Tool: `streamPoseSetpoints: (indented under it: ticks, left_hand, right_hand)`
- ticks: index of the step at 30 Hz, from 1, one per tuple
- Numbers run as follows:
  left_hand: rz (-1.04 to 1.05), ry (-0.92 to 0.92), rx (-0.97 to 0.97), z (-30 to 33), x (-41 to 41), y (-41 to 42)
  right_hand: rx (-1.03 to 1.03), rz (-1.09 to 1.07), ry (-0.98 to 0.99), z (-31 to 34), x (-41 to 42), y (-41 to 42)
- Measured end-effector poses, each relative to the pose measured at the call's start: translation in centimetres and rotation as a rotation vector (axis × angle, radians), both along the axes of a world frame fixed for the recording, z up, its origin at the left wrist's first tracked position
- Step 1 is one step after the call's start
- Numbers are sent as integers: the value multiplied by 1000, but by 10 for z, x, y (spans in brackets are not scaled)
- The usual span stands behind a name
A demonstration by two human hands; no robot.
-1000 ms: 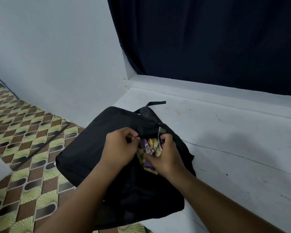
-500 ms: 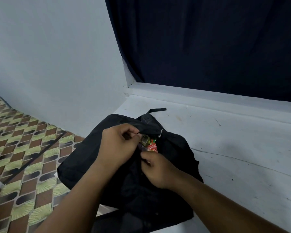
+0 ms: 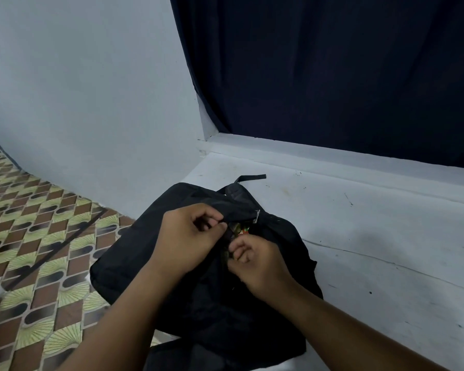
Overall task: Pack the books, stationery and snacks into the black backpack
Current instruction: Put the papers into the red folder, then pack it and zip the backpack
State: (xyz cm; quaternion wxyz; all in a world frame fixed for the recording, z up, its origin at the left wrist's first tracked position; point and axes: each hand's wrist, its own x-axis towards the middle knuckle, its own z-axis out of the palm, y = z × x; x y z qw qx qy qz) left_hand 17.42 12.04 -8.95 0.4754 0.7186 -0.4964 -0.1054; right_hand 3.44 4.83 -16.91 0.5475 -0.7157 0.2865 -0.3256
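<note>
The black backpack (image 3: 150,253) lies on the white ledge, hanging partly over its left edge. My left hand (image 3: 190,239) pinches the black fabric at the upper side of a pocket opening. My right hand (image 3: 255,261) has its fingers curled at the lower side of that opening and pinches something small and dark there; I cannot make out what. Between the two hands a sliver of colourful snack packets (image 3: 240,229) shows inside the pocket. A metal zip pull (image 3: 257,216) hangs just above them. Books and stationery are not visible.
The white ledge (image 3: 373,236) stretches to the right, under a dark blue curtain (image 3: 332,76). A pale wall (image 3: 91,89) stands at the left. Below the ledge lies a patterned brown and green floor (image 3: 32,236). A backpack strap (image 3: 251,178) lies behind the bag.
The snack packets, in my right hand a second ago, have sunk into the pocket and now barely show. My right hand let them go and moved to the opening's lower edge.
</note>
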Motion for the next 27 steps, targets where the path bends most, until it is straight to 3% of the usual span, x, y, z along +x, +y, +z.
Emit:
streamPoseSetpoints:
  ticks: [3,6,10,12,15,20,24,27]
  left_hand:
    - [14,-5,12,-6,5,5]
    - [3,-133,5,-13,10,10]
    - [-111,-229,-23,-24,11,12]
    - [-142,-287,-23,-30,15,13]
    - [-168,-388,113,-36,23,16]
    - [-165,-527,502,-47,25,21]
    - [-120,-695,627,-47,11,16]
    - [-198,-842,632,-45,3,13]
  right_hand:
    - [-77,185,118,-3,-18,-1]
    - [-229,280,224,-9,-32,-7]
    - [-666,322,292,-14,-29,-9]
    - [-784,341,373,-14,-20,-6]
    - [-814,325,394,-18,-11,-11]
    - [-593,65,34,-18,-32,-30]
    - [-629,-122,46,-16,-47,-45]
    - [-589,-114,129,-21,-46,-54]
